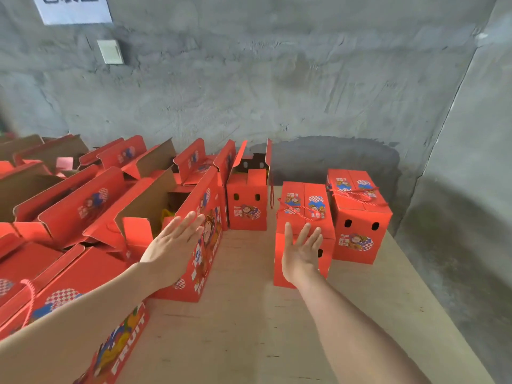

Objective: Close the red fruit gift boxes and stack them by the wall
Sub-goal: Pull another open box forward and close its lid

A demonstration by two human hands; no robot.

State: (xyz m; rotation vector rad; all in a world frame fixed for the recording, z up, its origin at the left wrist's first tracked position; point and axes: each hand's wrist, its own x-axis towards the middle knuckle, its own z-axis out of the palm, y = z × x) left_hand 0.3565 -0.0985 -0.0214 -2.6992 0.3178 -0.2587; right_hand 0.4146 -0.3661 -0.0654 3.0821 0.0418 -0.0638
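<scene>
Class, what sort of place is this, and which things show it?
Probably a packing or storage room: a bare concrete wall, rows of open red fruit boxes on a plywood table, and closed boxes beside them.

On the desk (249, 328), a crowd of open boxes (91, 206) fills the left side, reaching back to the wall (277, 79). A single open box (246, 214) stands at the back, in the middle. Right of it is the nearer closed box (304, 217); the farther closed box (360, 231) sits just beside it, behind and to its right, towards the corner.
</scene>
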